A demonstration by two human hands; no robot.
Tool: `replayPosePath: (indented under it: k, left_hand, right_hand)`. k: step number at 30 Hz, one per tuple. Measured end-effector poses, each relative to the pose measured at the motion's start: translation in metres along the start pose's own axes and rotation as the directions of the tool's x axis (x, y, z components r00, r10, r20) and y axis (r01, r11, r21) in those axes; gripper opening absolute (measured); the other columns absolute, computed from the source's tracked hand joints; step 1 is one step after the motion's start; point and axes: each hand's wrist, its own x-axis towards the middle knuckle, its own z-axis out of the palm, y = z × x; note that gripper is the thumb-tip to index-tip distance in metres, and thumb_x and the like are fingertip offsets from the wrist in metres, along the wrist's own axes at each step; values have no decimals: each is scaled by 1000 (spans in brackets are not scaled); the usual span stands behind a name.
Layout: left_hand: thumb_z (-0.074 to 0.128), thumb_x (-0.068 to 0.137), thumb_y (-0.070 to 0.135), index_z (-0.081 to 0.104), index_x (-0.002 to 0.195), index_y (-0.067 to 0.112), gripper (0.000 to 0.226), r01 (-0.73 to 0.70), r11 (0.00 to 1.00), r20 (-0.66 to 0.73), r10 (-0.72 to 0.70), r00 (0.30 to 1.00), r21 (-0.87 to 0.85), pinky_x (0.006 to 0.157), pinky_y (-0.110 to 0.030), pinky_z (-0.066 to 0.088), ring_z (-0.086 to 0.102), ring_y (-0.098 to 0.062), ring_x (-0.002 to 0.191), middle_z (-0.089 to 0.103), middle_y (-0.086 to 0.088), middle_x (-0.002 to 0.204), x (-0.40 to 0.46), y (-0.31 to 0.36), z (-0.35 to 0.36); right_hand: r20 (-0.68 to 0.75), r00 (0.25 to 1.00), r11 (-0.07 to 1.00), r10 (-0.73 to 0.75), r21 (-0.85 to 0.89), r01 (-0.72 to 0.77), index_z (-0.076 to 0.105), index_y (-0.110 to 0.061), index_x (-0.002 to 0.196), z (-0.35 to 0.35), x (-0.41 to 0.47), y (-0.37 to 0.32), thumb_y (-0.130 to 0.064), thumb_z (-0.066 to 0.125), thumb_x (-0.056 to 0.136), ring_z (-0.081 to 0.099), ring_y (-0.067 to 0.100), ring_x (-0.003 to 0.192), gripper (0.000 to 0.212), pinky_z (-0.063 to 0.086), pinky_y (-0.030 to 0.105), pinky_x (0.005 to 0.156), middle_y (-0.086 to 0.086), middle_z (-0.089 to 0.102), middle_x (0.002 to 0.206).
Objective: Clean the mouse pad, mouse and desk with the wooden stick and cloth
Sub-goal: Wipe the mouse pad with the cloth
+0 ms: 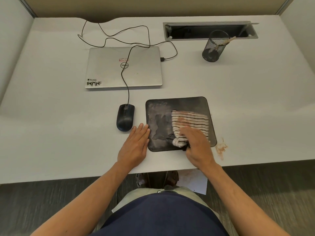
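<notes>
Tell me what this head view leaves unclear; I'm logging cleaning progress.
- Mouse pad: the part under the striped cloth and right hand is hidden.
- Wooden stick in the mesh holder: mesh blurs its lower end.
- Left hand: covers the desk beneath.
- Laptop sticker text: too small.

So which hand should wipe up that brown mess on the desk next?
Probably the right hand. It already grips the cloth, and the stain sits just off the pad's right corner, right beside it. The left hand lies flat at the pad's left edge, empty.
</notes>
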Motion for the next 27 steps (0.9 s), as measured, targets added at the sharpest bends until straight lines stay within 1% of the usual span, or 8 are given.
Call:
replayPosePath:
  k: [2,4,6,11,15,20,25,27]
  left_hand:
    - [16,102,41,15,149,17,53,-1,1000,0,1,1000,-8,120,-27,-5,7,-14,148,12,3,157,-1,-1,0]
    - [19,102,38,17,149,15,52,-3,1000,-4,3,1000,8,120,-27,-5,9,-15,148,14,2,156,0,0,0]
    - [20,102,38,19,149,12,54,13,1000,-8,-13,1000,26,119,-26,-8,6,-14,148,12,2,156,0,-1,0]
    - [23,101,34,26,148,8,54,-17,999,-14,17,1000,38,120,-27,-5,11,-16,147,16,-1,155,2,0,0]
    - [27,98,29,36,145,5,54,-33,999,-14,33,999,10,120,-28,-1,18,-19,145,26,-5,153,3,-2,-2]
    - [32,95,26,29,147,7,56,-34,999,-15,34,999,-19,121,-30,3,17,-18,146,22,-3,154,2,-4,0]
    - [30,99,33,23,149,9,56,-21,999,-38,20,999,-48,121,-30,6,17,-15,146,22,-2,155,1,0,-3]
    - [31,99,34,26,148,8,56,-30,999,-45,29,999,-33,121,-31,7,16,-15,146,22,-3,154,2,1,-3]
  right_hand:
    - [128,985,993,-119,34,116,58,-15,120,14,4,-21,3,63,71,51,23,119,52,35,47,108,5,62,124]
    - [271,943,979,-192,-9,202,55,-17,124,28,5,-34,1,61,68,42,22,133,60,19,49,117,3,57,133]
    - [292,930,968,-222,-47,245,54,-18,128,34,4,-33,0,63,65,36,21,139,66,10,46,119,2,54,138]
    - [290,913,944,-288,-72,321,59,-18,124,32,11,-19,2,71,60,43,22,135,69,18,47,117,1,60,133]
    - [238,932,948,-273,-97,303,60,-16,128,42,25,-29,3,74,58,48,24,132,74,20,49,116,4,61,132]
    - [187,958,962,-219,-125,244,58,-15,131,46,45,-38,0,73,63,48,25,132,71,24,50,116,5,61,132]
    - [125,975,971,-184,-130,200,63,-13,123,53,69,-43,6,69,59,54,26,126,66,30,52,113,6,66,124]
    - [113,980,974,-165,-137,180,64,-14,121,57,77,-44,5,68,59,54,25,125,66,30,51,113,5,66,123]
